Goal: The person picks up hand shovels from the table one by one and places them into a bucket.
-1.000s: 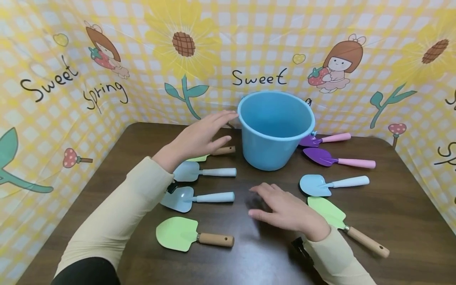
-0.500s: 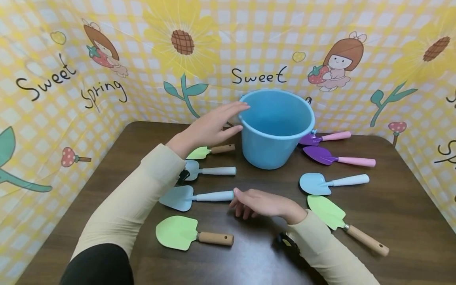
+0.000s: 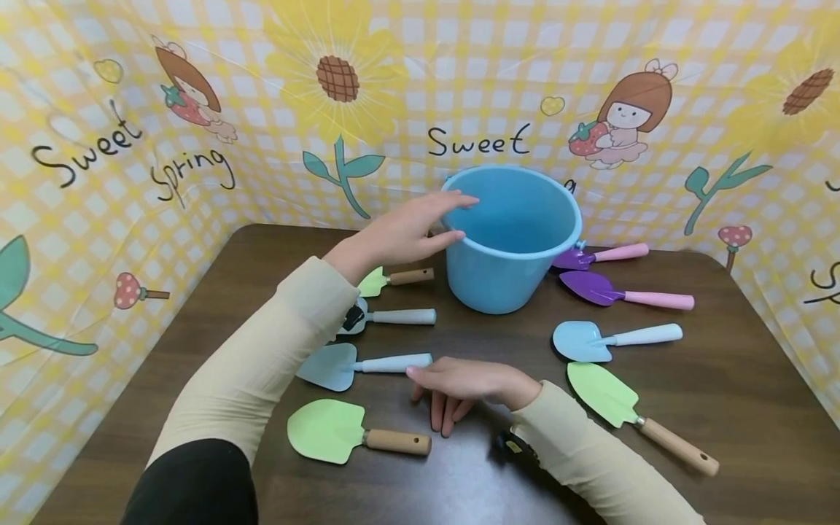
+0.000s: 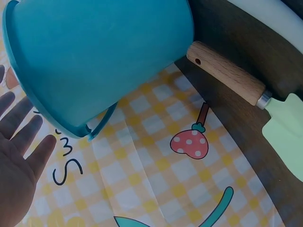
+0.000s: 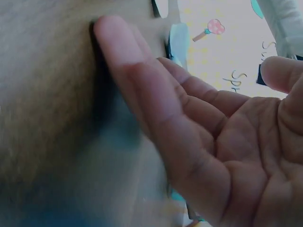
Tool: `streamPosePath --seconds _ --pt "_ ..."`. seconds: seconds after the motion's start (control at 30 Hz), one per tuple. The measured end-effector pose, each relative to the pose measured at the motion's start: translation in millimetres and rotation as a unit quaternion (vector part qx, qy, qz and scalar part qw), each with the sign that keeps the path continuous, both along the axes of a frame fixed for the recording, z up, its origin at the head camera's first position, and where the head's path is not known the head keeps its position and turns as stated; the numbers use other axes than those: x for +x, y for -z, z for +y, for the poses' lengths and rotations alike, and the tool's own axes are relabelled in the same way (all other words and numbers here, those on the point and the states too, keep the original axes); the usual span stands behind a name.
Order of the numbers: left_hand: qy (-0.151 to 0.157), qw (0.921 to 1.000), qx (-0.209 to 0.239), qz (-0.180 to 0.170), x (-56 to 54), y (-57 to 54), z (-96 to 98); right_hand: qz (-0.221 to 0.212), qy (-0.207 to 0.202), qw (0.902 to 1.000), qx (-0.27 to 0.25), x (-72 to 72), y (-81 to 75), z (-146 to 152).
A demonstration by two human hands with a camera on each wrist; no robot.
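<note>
Blue bucket (image 3: 495,281): upright at the back of the desk (image 3: 216,292), mouth up.
My left grip (image 3: 403,232): spread, holding nothing, thumb apart from the fingers; the fingertips reach over the bucket's left rim, and I cannot tell whether they touch it.
My right grip (image 3: 462,383): loosely spread, holding nothing, fingers slanting down in front of the bucket; the thumb is at the end of the nearer blue trowel's handle, contact unclear.
Trowels on my left, back to front: small green trowel (image 3: 410,276) with a wooden handle; far blue trowel (image 3: 402,316), its blade partly hidden by my left wrist; nearer blue trowel (image 3: 357,366); big green trowel (image 3: 354,436), also wooden-handled. All four handles point right.
Trowels on my right, back to front: rear purple trowel (image 3: 590,257), partly behind the bucket; front purple trowel (image 3: 620,295); right blue trowel (image 3: 607,340); right green trowel (image 3: 633,417), lying aslant.
Cloth (image 3: 459,73): yellow check with flowers, behind the desk.
Sleeves (image 3: 262,372): cream, on both arms.
</note>
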State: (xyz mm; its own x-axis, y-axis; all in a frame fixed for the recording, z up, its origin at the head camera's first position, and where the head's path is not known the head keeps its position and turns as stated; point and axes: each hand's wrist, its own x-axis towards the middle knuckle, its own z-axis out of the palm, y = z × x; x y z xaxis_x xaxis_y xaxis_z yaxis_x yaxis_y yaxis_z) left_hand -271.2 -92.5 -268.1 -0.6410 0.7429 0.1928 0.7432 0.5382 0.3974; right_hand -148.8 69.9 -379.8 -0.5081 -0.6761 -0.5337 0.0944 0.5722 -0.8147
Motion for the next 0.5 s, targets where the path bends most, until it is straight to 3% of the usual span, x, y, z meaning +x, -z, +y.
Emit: streamPosePath --seconds 0.3,0.5 --pt "0.006 0.9995 -0.003 -0.031 -3.6 3.3 1.2 -0.035 0.014 0.9993 -0.002 4.0 3.9 -9.7" --pt "-0.005 0.9994 -0.026 -0.023 -3.1 3.8 0.2 -0.015 0.012 0.9998 0.009 7.9 4.3 -14.2"
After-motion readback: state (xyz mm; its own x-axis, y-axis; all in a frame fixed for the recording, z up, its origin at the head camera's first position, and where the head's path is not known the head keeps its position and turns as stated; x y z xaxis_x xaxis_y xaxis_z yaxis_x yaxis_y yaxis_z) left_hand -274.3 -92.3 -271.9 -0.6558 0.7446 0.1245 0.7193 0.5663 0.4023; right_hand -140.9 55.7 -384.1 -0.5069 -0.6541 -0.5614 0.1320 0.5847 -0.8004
